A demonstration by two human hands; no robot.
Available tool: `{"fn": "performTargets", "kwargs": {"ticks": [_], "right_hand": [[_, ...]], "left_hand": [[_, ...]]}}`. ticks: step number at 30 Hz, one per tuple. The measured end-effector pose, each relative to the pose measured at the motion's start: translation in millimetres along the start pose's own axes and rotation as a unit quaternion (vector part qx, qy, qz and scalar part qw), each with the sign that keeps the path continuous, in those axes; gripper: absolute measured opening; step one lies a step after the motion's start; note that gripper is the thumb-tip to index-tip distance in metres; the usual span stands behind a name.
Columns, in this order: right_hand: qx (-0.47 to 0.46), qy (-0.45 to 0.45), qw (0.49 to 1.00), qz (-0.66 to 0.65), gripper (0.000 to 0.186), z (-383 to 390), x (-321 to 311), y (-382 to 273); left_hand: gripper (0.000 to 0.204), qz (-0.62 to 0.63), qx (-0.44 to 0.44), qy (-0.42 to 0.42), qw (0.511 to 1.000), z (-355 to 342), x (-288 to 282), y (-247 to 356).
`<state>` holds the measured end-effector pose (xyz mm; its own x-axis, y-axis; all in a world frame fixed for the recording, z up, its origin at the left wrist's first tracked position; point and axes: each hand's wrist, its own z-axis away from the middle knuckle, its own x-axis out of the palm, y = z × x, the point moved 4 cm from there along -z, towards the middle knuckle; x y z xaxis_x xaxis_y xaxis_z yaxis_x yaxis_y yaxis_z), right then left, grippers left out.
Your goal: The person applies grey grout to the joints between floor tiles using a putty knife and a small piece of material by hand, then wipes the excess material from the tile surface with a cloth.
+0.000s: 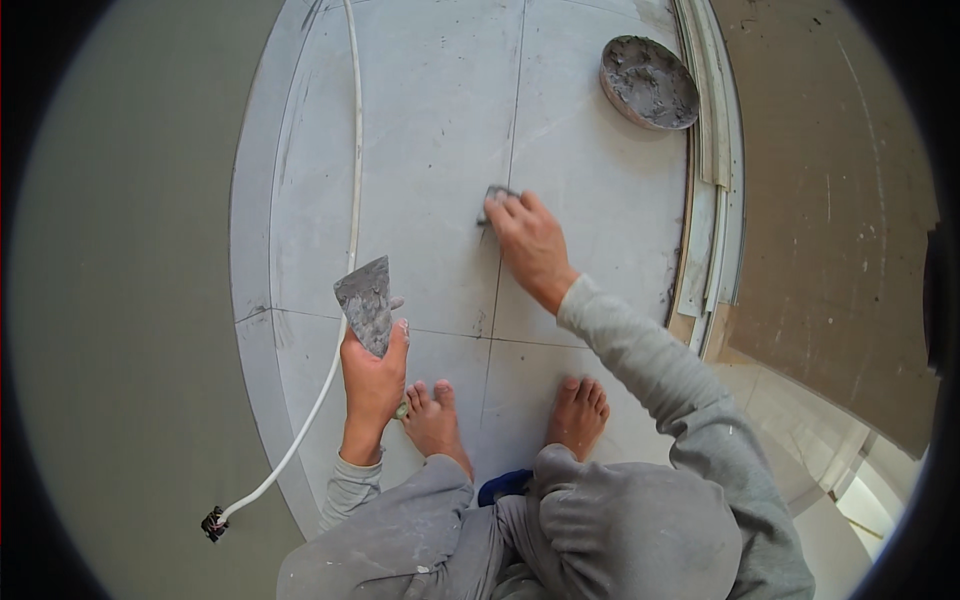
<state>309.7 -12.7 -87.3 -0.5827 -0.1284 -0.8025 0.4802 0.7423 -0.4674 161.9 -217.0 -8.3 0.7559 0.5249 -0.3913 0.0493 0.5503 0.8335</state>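
Note:
My left hand [372, 385] grips a wide scraper [362, 295] whose blade, smeared with grey paste, is raised over the pale floor tiles [430, 160]. Up and to the right, my right hand [530, 245] holds a small grey-smeared spreader [491, 194] at a dark joint between tiles; its lower part is hidden behind my fingers. A round tub [648, 83] of grey paste rests on the tiles toward the upper right.
A white cable [355, 130] runs down past my left hand to a small box [214, 522] on the grey surface at left. Strips [713, 90] lie along the right edge beside a brown panel [820, 200]. My bare feet [578, 415] stand on the tiles.

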Motion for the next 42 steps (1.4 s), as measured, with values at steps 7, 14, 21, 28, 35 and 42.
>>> {"fn": "performTargets", "kwargs": {"ticks": [7, 14, 21, 28, 35, 42], "right_hand": [[0.082, -0.047, 0.986, -0.135, 0.019, -14, -19, 15], [-0.044, -0.002, 0.999, 0.013, 0.023, -4, 1, 17], [0.090, -0.022, 0.981, -0.170, 0.016, -33, -19, 29], [0.054, 0.026, 0.998, 0.037, 0.011, -132, -14, 130], [0.008, -0.062, 0.998, -0.026, 0.017, -51, -2, 38], [0.015, 0.008, 0.999, -0.037, 0.023, -124, -14, 112]], "left_hand": [[0.029, 0.021, -0.043, -0.014, 0.999, -1, -2, 5], [0.025, 0.002, -0.001, -0.003, 1.000, -3, -2, -5], [0.027, 0.000, -0.040, 0.003, 0.999, 1, -15, 6], [0.027, 0.018, -0.066, -0.029, 0.997, -6, 10, -10], [0.029, 0.012, -0.110, -0.016, 0.994, -6, -5, -9], [0.028, -0.012, -0.073, -0.026, 0.997, -10, 4, -13]]}}
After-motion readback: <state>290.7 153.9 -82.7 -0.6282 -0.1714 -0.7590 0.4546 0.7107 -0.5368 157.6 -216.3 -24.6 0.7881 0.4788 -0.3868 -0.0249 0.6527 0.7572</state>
